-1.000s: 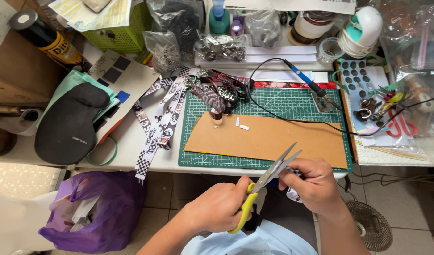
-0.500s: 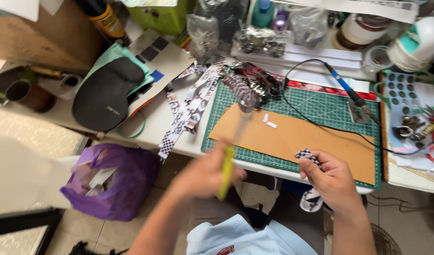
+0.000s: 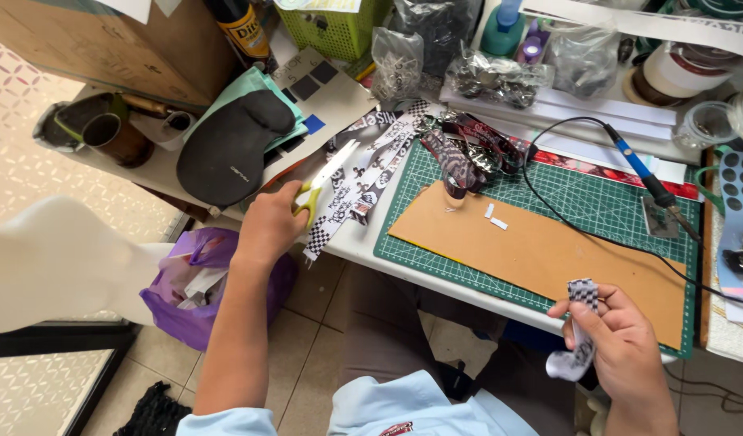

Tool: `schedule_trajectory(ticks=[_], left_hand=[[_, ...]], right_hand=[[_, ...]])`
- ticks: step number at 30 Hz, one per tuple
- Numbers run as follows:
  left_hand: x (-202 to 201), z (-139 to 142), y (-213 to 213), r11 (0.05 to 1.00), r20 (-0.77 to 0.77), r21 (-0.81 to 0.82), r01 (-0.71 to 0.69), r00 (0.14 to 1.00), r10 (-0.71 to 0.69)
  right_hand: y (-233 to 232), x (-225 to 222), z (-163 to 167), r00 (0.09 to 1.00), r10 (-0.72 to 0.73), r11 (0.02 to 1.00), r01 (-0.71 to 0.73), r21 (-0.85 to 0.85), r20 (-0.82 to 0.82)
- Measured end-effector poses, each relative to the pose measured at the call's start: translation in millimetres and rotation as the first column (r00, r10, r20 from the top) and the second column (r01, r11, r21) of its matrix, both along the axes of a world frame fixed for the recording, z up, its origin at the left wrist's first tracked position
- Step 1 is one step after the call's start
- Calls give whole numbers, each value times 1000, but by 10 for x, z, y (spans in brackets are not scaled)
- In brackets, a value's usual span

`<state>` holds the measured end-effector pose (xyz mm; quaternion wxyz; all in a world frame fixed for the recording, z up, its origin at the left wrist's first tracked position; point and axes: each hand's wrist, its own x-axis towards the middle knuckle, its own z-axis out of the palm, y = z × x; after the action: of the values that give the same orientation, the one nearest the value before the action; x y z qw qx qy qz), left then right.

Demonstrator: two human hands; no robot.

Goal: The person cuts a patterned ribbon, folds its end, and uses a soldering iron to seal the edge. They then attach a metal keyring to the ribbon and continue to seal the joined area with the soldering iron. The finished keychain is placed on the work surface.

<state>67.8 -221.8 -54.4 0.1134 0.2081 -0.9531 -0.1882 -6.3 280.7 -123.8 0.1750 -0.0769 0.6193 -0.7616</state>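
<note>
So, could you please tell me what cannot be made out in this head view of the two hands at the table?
- Scissors: yellow handles mostly covered by the left hand.
- Checkered ribbon piece: its middle hidden by the right hand.
- Soldering iron: cord runs off the right edge.
- Purple bag: contents too crumpled to identify.

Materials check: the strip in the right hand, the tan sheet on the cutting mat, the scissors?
Checkered strip: likely woven fabric ribbon, matte; it curls limply. Tan sheet: looks like leather or thick card, smooth, matte, lying flat. Scissors: shiny metal blades, glossy yellow handles, probably plastic, in the left hand.
</note>
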Motion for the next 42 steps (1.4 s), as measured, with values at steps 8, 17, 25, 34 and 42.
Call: schedule_trajectory(ticks=[8, 17, 25, 34, 42], left_hand=[[-169, -78, 5, 919, 315, -383, 95, 948, 33], [-1063, 315, 1400, 821, -199, -21, 571, 802, -563], [-2359, -148, 3087, 445, -149, -429, 786, 425, -893], [-2946, -367, 3324, 327, -125, -647, 689, 326, -937], [-2465, -37, 3130, 460, -295, -399, 794, 364, -884]], right_hand=[[154, 60, 62, 958, -278, 960, 279, -3, 73], [364, 63, 93, 856, -516, 855, 518, -45, 40], [503, 82, 81, 823, -562, 817, 568, -95, 86], [661, 31, 36, 783, -616, 777, 621, -98, 83], [634, -96, 88, 758, -646, 737, 650, -184, 89]])
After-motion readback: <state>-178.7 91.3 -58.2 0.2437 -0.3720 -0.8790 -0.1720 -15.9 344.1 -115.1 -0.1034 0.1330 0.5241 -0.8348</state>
